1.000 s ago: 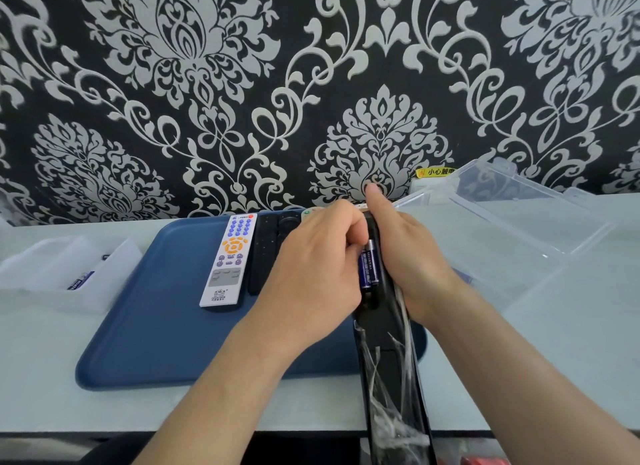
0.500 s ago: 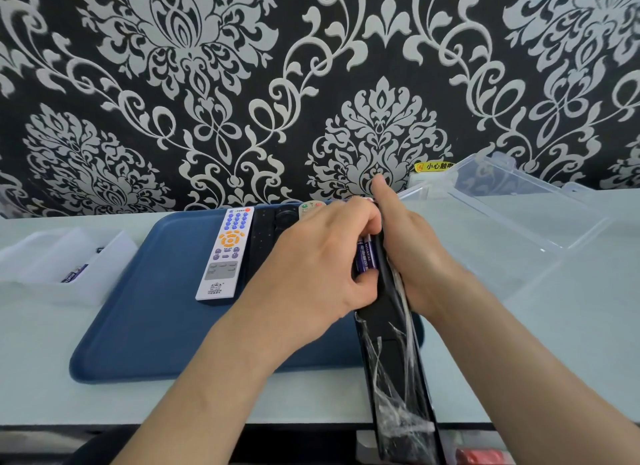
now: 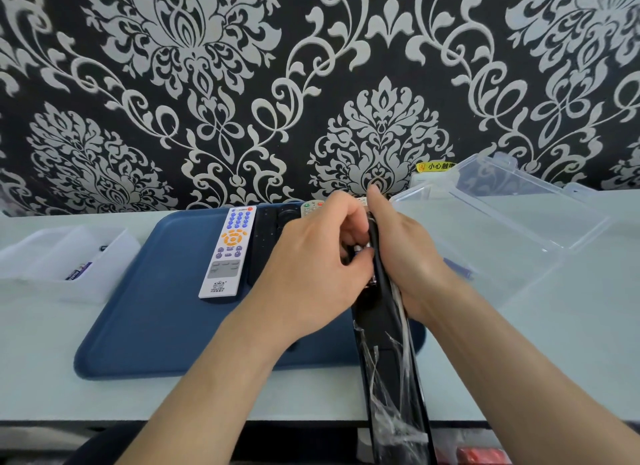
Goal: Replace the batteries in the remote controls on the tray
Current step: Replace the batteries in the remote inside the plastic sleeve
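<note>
Remote (image 3: pixel 382 322) in left hand (image 3: pixel 311 274), right hand (image 3: pixel 414 256)

Black-silver damask wallpaper (image 3: pixel 207 83) behind pale table (image 3: pixel 554 343); clear plastic box (image 3: pixel 502 229) right, yellow sticker (image 3: pixel 435 166) behind it.

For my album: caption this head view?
Left hand pinches a battery in the black remote gripped by the right hand over a tray.

Your pale table (image 3: pixel 45 360) carries a blue tray (image 3: pixel 156 326) at centre. Just beside the tray on your left sits a white divided box (image 3: pixel 52 256). On your right lies a clear plastic box (image 3: pixel 502 242).
</note>
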The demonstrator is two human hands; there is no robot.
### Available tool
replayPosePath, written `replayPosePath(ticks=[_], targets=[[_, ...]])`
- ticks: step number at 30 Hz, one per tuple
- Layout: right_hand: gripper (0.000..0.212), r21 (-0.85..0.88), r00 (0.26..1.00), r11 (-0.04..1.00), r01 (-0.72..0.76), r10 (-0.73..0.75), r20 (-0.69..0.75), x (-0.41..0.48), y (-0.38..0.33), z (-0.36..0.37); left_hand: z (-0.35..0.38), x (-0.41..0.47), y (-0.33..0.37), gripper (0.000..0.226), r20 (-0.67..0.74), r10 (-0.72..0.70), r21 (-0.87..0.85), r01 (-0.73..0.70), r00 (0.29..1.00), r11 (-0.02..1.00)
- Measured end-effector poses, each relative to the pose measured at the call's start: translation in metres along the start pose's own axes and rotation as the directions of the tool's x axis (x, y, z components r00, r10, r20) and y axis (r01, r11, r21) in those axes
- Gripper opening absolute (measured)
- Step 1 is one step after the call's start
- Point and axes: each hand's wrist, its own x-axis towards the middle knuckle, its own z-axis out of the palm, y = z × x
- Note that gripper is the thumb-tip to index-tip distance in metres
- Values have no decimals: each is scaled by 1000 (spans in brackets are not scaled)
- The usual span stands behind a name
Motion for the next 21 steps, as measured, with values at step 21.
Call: replayPosePath(ticks=[21], targets=[[58, 216, 995, 974, -72, 87, -58, 2, -3, 2, 6, 2, -7, 37, -79, -4, 38, 7, 997, 999]])
